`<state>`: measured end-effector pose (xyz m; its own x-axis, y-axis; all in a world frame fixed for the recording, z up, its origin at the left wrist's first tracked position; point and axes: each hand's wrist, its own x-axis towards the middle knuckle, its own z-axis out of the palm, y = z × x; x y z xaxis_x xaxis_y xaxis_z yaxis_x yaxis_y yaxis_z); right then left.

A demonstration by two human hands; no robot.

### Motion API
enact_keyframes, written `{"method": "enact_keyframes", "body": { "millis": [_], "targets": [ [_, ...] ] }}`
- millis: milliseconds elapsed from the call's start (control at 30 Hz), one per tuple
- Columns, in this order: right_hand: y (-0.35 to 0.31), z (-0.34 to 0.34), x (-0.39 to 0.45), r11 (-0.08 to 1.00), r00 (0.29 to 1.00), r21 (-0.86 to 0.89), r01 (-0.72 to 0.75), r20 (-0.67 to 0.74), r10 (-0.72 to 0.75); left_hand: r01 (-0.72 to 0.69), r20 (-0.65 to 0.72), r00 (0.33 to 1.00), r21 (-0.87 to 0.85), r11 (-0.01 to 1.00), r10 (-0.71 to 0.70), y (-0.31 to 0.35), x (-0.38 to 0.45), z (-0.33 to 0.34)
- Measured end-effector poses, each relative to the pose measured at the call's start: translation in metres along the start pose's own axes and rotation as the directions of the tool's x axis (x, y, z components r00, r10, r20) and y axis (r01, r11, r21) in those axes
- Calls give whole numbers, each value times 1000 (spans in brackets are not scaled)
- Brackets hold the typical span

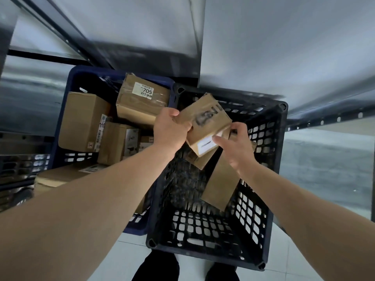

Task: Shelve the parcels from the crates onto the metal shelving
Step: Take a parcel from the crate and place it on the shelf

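Parcels fill the blue crate (69, 110) on my left: a tall brown box (81, 120) stands against its near wall, smaller cartons are jammed beside it, and a taped box marked 705 (142, 100) lies tilted on top toward the far side. Another flat carton (58, 177) sits outside that crate, under my left forearm. My left hand (170, 128) is curled around the left edge of a small cardboard parcel (205, 122), thumb on top, holding it up above the black crate (269, 151). Black lettering runs across the parcel's upper face and a white label sits on its near end. My right hand (237, 147) meets the parcel at that labelled end, fingertips pinching the corner. Below it, two more brown parcels (221, 185) lean inside the black crate, which stands just beside the blue one. Metal shelving (304, 57) stretches overhead and to the right.
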<state>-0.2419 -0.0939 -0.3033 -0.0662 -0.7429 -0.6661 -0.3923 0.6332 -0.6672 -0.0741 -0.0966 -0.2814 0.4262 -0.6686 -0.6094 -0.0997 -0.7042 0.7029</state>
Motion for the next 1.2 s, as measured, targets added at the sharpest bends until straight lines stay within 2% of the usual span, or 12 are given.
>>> {"method": "enact_keyframes", "body": {
  "millis": [67,133,233,300,400,500,667,833,1033,1200],
  "targets": [
    [0,-2,5,1000,1000,8,0,14,0,65,8,998,-120,991,-64,5,2,2],
    [-5,0,5,999,1000,29,16,4,-16,126,84,990,-198,972,-111,9,3,5],
    [-9,5,2,999,999,17,43,-15,-43,186,197,971,-244,952,-139,9,-1,6],
    [-10,8,0,998,998,-6,64,-15,-64,195,207,969,-295,935,-137,6,-4,5],
    [-12,9,0,996,992,-11,93,-87,-94,119,200,977,-246,962,-69,3,-6,6],
    [-10,4,-2,997,988,34,69,-144,-63,67,250,968,-193,979,-17,4,-6,10],
    [-1,2,-6,997,995,24,-73,73,71,123,370,924,-57,991,-93,-2,-6,14],
    [-10,-1,-19,994,985,62,-88,152,78,194,308,933,3,981,-186,-9,-16,9],
    [-37,-12,-55,986,992,143,-85,106,70,144,319,940,-49,988,-121,27,-50,-15],
    [-74,-29,-105,990,999,136,-22,30,18,73,375,925,-26,997,-58,66,-94,-43]
  ]
}}
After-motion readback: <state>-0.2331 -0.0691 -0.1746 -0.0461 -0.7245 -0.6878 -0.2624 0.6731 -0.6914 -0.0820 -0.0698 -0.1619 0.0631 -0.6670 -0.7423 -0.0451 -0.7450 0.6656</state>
